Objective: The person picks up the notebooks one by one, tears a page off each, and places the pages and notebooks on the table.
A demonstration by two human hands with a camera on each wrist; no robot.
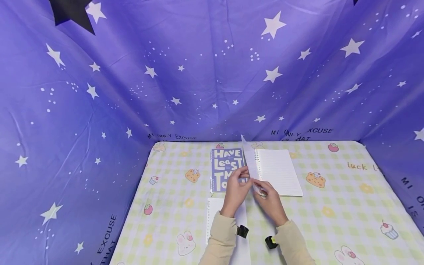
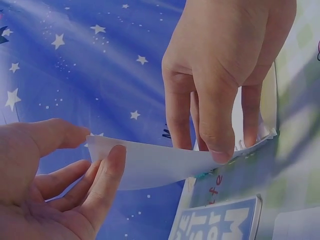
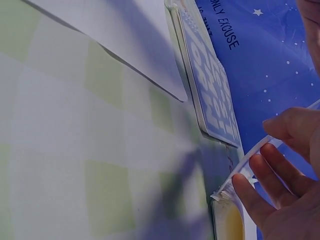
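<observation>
An open spiral notebook (image 1: 281, 173) with a lined page lies at the right in the head view. One of its pages (image 1: 250, 160) stands raised from the binding. My left hand (image 1: 236, 191) pinches that page at its free corner, between thumb and fingers in the left wrist view. Closer to the spiral binding, my right hand (image 1: 269, 202) grips the same page's lower edge, its thumb (image 2: 220, 150) on the near face. A blue notebook (image 1: 217, 176) with white lettering lies behind the left hand, partly covered by it.
A loose white sheet (image 1: 215, 217) with a perforated left edge lies in front of the blue notebook, partly under the left forearm. The table carries a green checked cloth (image 1: 347, 198). Behind it hangs a purple curtain (image 1: 205, 73) with white stars.
</observation>
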